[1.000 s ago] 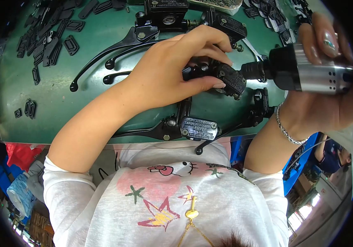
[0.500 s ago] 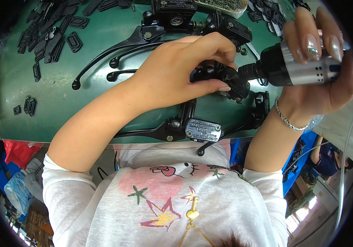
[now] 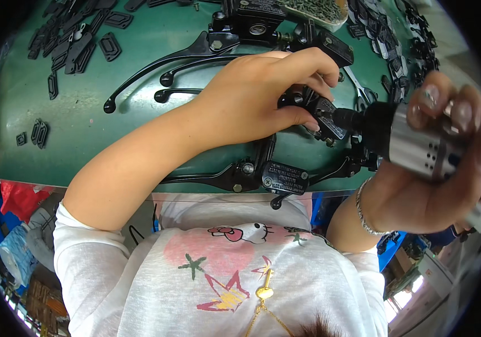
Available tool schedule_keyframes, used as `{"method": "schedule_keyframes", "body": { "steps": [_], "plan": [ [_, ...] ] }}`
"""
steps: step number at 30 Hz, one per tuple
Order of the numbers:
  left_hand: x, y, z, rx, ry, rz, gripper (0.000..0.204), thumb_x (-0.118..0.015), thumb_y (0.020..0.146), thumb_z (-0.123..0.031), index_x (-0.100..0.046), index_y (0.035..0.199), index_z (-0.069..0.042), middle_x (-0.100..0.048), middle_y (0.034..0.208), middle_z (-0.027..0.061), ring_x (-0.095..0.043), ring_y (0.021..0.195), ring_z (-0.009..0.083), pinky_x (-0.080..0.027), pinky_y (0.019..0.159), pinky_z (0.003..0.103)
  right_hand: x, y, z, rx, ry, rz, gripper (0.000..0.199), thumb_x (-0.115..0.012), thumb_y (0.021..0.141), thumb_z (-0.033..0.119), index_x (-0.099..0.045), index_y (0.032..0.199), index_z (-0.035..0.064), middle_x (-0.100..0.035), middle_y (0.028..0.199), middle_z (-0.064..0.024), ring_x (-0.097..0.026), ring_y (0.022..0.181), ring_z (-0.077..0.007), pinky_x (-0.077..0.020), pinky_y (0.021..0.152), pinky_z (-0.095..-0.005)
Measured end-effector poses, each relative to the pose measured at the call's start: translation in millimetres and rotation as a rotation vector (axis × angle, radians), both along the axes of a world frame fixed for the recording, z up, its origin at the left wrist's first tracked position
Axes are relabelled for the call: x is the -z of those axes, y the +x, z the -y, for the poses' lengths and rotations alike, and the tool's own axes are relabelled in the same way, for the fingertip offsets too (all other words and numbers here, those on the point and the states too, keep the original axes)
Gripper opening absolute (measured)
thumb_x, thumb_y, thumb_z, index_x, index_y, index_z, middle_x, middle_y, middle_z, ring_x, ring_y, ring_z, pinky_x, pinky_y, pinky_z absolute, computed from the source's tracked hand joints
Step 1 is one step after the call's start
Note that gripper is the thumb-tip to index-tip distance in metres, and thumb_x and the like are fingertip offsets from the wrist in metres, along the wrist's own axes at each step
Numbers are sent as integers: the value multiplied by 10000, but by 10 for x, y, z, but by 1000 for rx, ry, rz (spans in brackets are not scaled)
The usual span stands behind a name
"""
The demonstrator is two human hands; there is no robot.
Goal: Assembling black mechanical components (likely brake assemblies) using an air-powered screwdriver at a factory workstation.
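My left hand [image 3: 257, 95] is closed around a black brake master cylinder [image 3: 330, 119], thumb on the near side and fingers over the far side. A lever with a ball end reaches out to the left, past my wrist. My right hand [image 3: 442, 196] grips a silver and black electric screwdriver [image 3: 411, 137] lying nearly level, its body sloping down to the right. The driver's black nose meets the rectangular lid of the cylinder; the bit's exact contact is hidden. Close to the table's near edge lies another brake lever assembly [image 3: 285, 177] with a screwed-on lid.
More lever assemblies [image 3: 254, 25] lie at the back. Beyond them stands a tray of small screws [image 3: 316, 10]. Scissors [image 3: 364, 92] rest behind the driver. Flat black gaskets and plates [image 3: 77, 53] are scattered at left, with further dark parts [image 3: 383, 33] at right.
My right hand has dropped toward me, and the screwdriver now slopes down at its rear end. The brake master cylinder in my left hand has turned slightly, and the whole view has shifted a little.
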State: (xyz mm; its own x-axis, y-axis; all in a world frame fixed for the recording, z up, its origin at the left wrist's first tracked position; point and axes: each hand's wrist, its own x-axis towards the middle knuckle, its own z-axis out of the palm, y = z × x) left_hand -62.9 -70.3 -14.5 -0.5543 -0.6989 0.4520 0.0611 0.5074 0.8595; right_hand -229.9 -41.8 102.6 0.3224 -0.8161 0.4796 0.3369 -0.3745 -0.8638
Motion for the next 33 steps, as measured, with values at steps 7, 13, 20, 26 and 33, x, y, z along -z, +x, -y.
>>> {"method": "schedule_keyframes", "body": {
  "steps": [7,13,20,26,33],
  "plan": [
    [-21,4,-8,-10,75,16,500,-814,708,23,-564,1133,-62,-642,1061,25,-703,1061,177,-525,818,289,-67,-77,51,138,-24,-94,181,-479,977,178,-524,992,4,-485,931,-83,-465,869,-241,-381,740,-328],
    [-16,-12,-31,6,112,0,502,-825,700,7,-573,1126,-77,-648,1046,13,-698,1052,161,-515,795,283,49,-126,77,228,-55,-189,178,-470,987,173,-531,982,6,-507,935,-86,-479,859,-235,-381,740,-328],
    [-27,-23,-51,-44,44,40,431,-824,713,-22,-608,1081,-81,-667,1044,16,-673,911,171,-518,778,300,-5,143,13,458,-28,-316,184,-492,985,166,-540,1014,-9,-529,945,-111,-489,852,-234,-399,727,-320],
    [-250,29,-105,-126,-60,219,362,-797,762,-62,-641,1087,-102,-688,1025,31,-665,836,195,-530,724,330,103,-110,-101,598,-181,-256,204,-538,967,134,-531,1093,-27,-532,939,-130,-496,863,-251,-423,727,-319],
    [-416,-132,236,-422,-343,337,278,-743,838,-103,-669,1106,-107,-707,1008,54,-669,759,218,-542,671,343,-158,-729,-241,591,44,-39,233,-567,952,87,-518,1149,-26,-529,948,-136,-494,883,-260,-426,738,-326]
  ]
}}
